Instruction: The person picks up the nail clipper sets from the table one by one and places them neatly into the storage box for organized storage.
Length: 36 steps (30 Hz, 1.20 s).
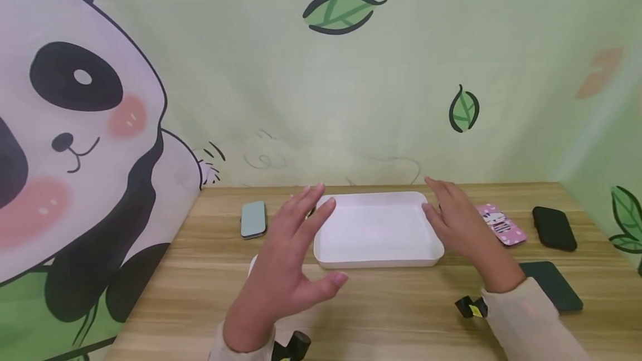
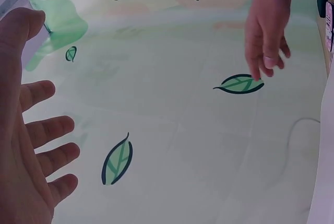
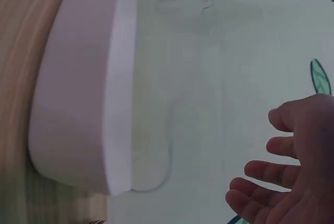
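A shallow white tray (image 1: 376, 230) lies on the wooden table between my two hands. My left hand (image 1: 283, 263) hovers by its left side, fingers spread and thumb apart, holding nothing. On the other side, my right hand (image 1: 463, 227) overlaps the tray's right edge in the head view, with nothing in its grasp. The right wrist view shows loosely bent fingers (image 3: 271, 173) apart from the tray wall (image 3: 78, 88). Behind my left hand, a white edge (image 1: 253, 264) of another thing peeks out, mostly hidden.
A pale blue-grey flat case (image 1: 253, 219) lies left of the tray. To the right are a pink cartoon-printed flat case (image 1: 501, 225), a black rounded pouch-like thing (image 1: 554, 228) and a dark green flat rectangle (image 1: 554, 286), partly covered by my sleeve. A printed cloth (image 1: 251, 71) stands behind the table.
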Motion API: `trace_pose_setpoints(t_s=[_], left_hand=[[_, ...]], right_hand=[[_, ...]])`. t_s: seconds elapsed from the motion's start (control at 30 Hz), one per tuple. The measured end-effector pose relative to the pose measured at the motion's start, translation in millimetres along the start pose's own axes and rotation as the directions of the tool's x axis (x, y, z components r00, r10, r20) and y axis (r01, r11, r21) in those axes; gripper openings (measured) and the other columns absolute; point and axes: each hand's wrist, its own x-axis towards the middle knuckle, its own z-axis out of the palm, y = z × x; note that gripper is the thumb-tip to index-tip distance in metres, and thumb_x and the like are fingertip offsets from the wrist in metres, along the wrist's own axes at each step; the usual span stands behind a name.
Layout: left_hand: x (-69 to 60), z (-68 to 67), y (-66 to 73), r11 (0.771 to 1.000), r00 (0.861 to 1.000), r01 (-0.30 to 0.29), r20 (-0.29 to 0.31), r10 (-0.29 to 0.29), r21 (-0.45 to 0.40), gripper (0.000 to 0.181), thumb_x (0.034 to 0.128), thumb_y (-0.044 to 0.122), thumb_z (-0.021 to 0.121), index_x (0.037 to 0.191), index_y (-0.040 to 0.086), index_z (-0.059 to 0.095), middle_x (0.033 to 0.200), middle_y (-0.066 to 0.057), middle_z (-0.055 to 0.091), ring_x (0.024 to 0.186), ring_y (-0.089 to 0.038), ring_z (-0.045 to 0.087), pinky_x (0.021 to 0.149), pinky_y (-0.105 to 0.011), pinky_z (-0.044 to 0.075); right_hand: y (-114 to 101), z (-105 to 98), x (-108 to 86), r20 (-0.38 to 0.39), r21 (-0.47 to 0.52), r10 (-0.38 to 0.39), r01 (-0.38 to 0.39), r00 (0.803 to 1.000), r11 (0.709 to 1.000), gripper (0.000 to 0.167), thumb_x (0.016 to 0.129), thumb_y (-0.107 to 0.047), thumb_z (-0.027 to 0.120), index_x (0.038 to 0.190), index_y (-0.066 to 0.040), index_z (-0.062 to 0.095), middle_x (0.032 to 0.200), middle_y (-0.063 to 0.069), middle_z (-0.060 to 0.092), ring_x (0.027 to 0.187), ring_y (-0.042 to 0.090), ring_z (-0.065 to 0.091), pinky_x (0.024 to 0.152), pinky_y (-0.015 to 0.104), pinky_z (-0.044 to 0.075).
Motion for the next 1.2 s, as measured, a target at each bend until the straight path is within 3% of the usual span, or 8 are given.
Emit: trace_pose_setpoints(t_s=[0.2,0.47,0.67,0.9,1.07,1.2], left_hand=[[1.0,-0.1,1.1,1.000,1.000,-0.008,0.002,0.008,-0.015,0.073,0.0959,0.058,0.048,0.147,0.006,0.048,0.153,-0.017,0.045,0.139,-0.037,0.044,0.113,-0.056,0.032],[2.1,2.1,1.4,1.000,1.000,-0.002,0.009,0.002,-0.012,0.073,0.0965,0.059,0.046,0.145,0.005,0.049,0.152,-0.017,0.046,0.138,-0.037,0.045,0.113,-0.056,0.035],[-0.6,2.7,0.3,1.000,1.000,0.011,0.022,-0.010,-0.012,0.073,0.0967,0.059,0.046,0.147,0.006,0.047,0.154,-0.016,0.044,0.140,-0.037,0.044,0.114,-0.055,0.033],[-2.5,0.1,-1.7,1.000,0.999,0.019,0.045,-0.018,-0.009,0.072,0.0992,0.058,0.042,0.149,0.007,0.045,0.155,-0.015,0.042,0.142,-0.036,0.041,0.117,-0.054,0.030],[-3.7,-1.3,-1.6,0.999,0.995,0.040,0.090,-0.040,-0.005,0.070,0.1022,0.059,0.032,0.151,0.010,0.042,0.158,-0.013,0.039,0.145,-0.035,0.038,0.119,-0.052,0.027],[-4.4,-1.5,-1.4,0.999,0.993,0.049,0.105,-0.048,-0.009,0.070,0.1031,0.059,0.030,0.152,0.009,0.041,0.158,-0.013,0.038,0.145,-0.036,0.037,0.119,-0.052,0.026]], right_hand=[[21.6,18.0,4.9,0.162,-0.074,0.114,-0.103,0.980,0.992,0.067,0.104,-0.035,0.048,0.155,0.001,0.025,0.146,0.034,0.038,0.132,0.051,0.041,0.106,0.068,0.035],[37.0,33.4,1.9,0.257,-0.112,0.181,-0.157,0.949,0.981,0.077,0.105,-0.048,0.038,0.156,0.007,0.018,0.152,0.039,0.031,0.138,0.055,0.034,0.108,0.069,0.031],[42.1,44.0,2.9,0.263,-0.092,0.149,-0.129,0.953,0.987,0.067,0.106,-0.030,0.038,0.152,0.015,0.018,0.148,0.039,0.037,0.135,0.053,0.040,0.107,0.065,0.035],[42.7,47.7,3.0,0.310,-0.104,0.178,-0.153,0.934,0.983,0.066,0.106,-0.024,0.038,0.151,0.018,0.016,0.150,0.038,0.034,0.134,0.051,0.044,0.106,0.063,0.037],[44.0,48.5,1.7,0.342,-0.139,0.165,-0.124,0.925,0.982,0.065,0.104,-0.020,0.041,0.148,0.022,0.016,0.146,0.040,0.038,0.106,0.038,0.063,0.091,0.054,0.050],[45.3,48.8,1.3,0.372,-0.152,0.168,-0.118,0.913,0.981,0.065,0.103,-0.016,0.042,0.147,0.023,0.015,0.140,0.042,0.044,0.078,0.025,0.059,0.068,0.040,0.049]])
